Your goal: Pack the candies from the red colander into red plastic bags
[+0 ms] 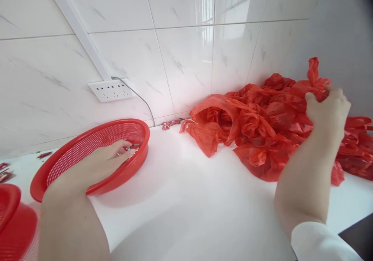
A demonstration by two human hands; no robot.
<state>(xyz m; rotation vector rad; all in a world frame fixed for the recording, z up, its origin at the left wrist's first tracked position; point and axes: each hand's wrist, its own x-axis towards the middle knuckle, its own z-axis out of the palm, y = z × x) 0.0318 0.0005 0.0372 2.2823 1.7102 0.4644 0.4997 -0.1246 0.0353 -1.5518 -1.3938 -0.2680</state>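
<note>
My left hand reaches over the near rim of a red plastic basket with perforated walls. Its fingers curl down among small bits at the basket's far right side. What lies in the fingers is partly hidden and too small to name. On the right, my right hand is closed on a red plastic bag, whose bunched top sticks up beyond the fingers. That bag is part of a crumpled heap of red plastic bags against the wall.
Another red basket stands at the lower left. Small red packets lie by the wall, and more wrappers at the left edge. A power strip on the tiled wall has a grey cable running down to the white table.
</note>
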